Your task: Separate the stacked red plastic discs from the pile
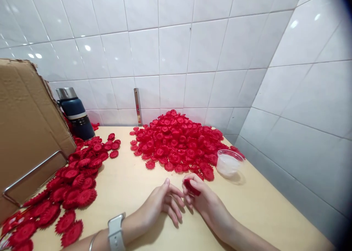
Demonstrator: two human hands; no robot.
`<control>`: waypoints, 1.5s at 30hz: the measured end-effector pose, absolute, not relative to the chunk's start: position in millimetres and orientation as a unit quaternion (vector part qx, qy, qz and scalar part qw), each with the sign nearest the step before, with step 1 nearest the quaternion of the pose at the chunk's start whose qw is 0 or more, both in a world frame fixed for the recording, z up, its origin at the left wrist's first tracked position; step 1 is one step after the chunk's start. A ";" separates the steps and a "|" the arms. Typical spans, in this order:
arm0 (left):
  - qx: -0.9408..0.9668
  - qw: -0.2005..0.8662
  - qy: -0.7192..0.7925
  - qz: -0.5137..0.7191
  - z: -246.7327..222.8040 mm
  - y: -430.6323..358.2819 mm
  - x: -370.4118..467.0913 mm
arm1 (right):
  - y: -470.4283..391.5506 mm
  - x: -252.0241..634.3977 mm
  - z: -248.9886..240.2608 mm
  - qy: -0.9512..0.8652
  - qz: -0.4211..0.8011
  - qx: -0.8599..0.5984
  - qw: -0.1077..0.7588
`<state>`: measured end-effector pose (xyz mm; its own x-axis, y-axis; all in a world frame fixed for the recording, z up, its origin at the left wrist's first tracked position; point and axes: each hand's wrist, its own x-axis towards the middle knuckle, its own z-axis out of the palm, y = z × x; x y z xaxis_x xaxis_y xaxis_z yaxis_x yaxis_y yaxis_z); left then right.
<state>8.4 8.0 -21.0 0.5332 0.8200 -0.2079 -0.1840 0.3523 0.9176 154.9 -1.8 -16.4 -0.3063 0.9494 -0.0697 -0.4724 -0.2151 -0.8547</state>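
My right hand (205,199) pinches a small red piece (191,187), partly hidden by the fingers, that looks like the toothed red discs around it. Just to its left, my left hand (167,203) hovers low over the table with fingers apart and nothing in them. A watch with a pale strap and a thin bracelet sit on the left wrist. Beyond both hands rises a large heap of red toothed discs (176,141). More red discs (82,181) lie in a long spread to the left.
A clear plastic tub (229,163) with whitish contents stands right of the heap. At left are a cardboard box (30,122), a metal wire stand (33,173) and a dark blue bottle (77,113). White tiled walls enclose the light wooden table (123,185) behind and at right.
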 end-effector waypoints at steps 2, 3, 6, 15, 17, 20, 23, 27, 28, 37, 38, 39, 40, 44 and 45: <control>0.460 0.744 0.348 0.337 -20.3 7.5 8.1 | -2.2 156.4 -17.5 -0.382 0.716 -0.295 0.504; 0.460 0.743 0.348 0.338 -20.0 7.3 8.0 | -2.3 157.2 -17.9 -0.389 0.715 -0.287 0.505; 0.459 0.743 0.353 0.336 -18.5 6.6 8.1 | -1.6 159.0 -19.2 -0.410 0.693 -0.309 0.507; 0.472 0.734 0.363 0.327 -15.3 6.3 7.5 | 1.3 159.0 -26.8 -0.397 0.688 -0.387 0.469; 0.474 0.735 0.360 0.325 -17.1 6.6 6.2 | 1.4 159.3 -25.6 -0.384 0.701 -0.384 0.463; 0.476 0.734 0.358 0.326 -18.5 6.7 5.1 | 1.5 160.3 -20.2 -0.373 0.706 -0.376 0.470; 0.476 0.735 0.357 0.325 -16.0 6.1 5.8 | 1.1 161.0 -13.8 -0.375 0.698 -0.367 0.487; 0.487 0.729 0.360 0.319 -11.9 5.4 7.0 | 1.4 160.7 -11.3 -0.389 0.697 -0.355 0.487; 0.487 0.729 0.360 0.319 -12.3 5.7 6.9 | 1.9 160.5 -12.1 -0.389 0.700 -0.353 0.484; 0.485 0.737 0.346 0.319 -18.2 7.5 4.7 | 3.8 161.1 -19.1 -0.365 0.716 -0.359 0.475; 0.485 0.737 0.347 0.318 -16.6 7.1 5.0 | 3.7 161.2 -18.5 -0.368 0.714 -0.357 0.477; 0.485 0.736 0.349 0.318 -14.9 6.6 5.4 | 3.8 161.3 -17.7 -0.372 0.711 -0.354 0.480; 0.485 0.736 0.350 0.318 -13.2 6.1 5.7 | 3.9 161.5 -16.8 -0.377 0.710 -0.349 0.482; 0.485 0.733 0.357 0.317 -9.8 5.3 6.6 | 3.8 162.1 -14.6 -0.401 0.711 -0.326 0.478; 0.485 0.732 0.358 0.316 -9.7 5.3 6.6 | 3.6 162.1 -14.5 -0.404 0.709 -0.324 0.479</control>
